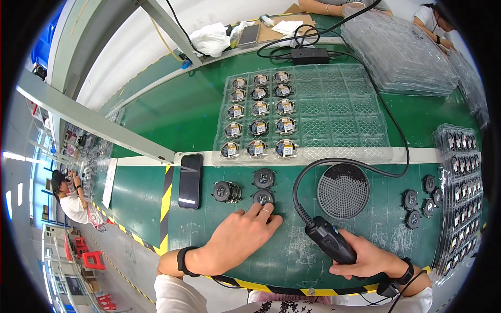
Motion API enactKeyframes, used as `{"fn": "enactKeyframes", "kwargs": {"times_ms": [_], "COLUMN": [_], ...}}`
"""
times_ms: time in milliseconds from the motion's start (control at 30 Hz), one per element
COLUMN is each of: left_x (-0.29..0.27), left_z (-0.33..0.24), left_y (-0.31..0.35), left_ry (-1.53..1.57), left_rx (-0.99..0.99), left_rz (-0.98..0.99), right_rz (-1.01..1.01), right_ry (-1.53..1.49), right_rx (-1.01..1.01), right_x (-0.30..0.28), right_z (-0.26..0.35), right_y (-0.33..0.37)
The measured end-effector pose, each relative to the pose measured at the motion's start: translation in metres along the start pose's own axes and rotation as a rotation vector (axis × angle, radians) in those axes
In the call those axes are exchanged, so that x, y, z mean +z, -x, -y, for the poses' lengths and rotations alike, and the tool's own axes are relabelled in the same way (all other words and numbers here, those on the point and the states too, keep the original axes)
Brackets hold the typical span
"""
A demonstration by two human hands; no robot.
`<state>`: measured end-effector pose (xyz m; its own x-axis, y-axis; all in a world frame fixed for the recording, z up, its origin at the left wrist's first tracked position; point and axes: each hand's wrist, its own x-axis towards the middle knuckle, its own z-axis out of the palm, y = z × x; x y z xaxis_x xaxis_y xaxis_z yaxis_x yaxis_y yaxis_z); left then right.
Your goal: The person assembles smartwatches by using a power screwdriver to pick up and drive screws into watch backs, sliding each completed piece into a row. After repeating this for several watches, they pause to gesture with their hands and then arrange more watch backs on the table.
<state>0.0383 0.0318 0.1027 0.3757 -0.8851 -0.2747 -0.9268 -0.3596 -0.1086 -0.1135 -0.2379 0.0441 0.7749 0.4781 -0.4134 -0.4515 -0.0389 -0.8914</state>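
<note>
Head view. Left hand [237,237]: fingers spread, fingertips on a small round black fan [263,197], near centre of green bench [188,115]. Right hand [368,258]: clamped around black handheld scanner [330,241], near right. Two more fans [245,185] just beyond; clear tray [334,112] farther; black phone [190,180] left.

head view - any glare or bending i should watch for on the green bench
Head view: fisheye bends the white strip and metal beam; soft glare on the green bench and clear tray; left hand and right hand sharp.
</note>
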Motion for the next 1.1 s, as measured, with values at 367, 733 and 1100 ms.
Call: {"fn": "enactKeyframes", "kwargs": {"times_ms": [367, 733, 1100], "left_x": [-0.002, 0.008, 0.01], "left_z": [-0.008, -0.038, -0.041], "left_y": [0.006, 0.027, 0.029], "left_ry": [0.043, -0.126, -0.162], "left_rx": [0.069, 0.056, -0.029], "left_rz": [-0.122, 0.072, 0.041], "right_rz": [-0.009, -0.008, -0.009], "right_ry": [0.03, 0.04, 0.069], "right_rx": [0.016, 0.013, 0.018], "right_x": [0.0, 0.0, 0.0], "right_z": [0.001, -0.002, -0.003], "right_y": [0.001, 0.0, 0.0]}}
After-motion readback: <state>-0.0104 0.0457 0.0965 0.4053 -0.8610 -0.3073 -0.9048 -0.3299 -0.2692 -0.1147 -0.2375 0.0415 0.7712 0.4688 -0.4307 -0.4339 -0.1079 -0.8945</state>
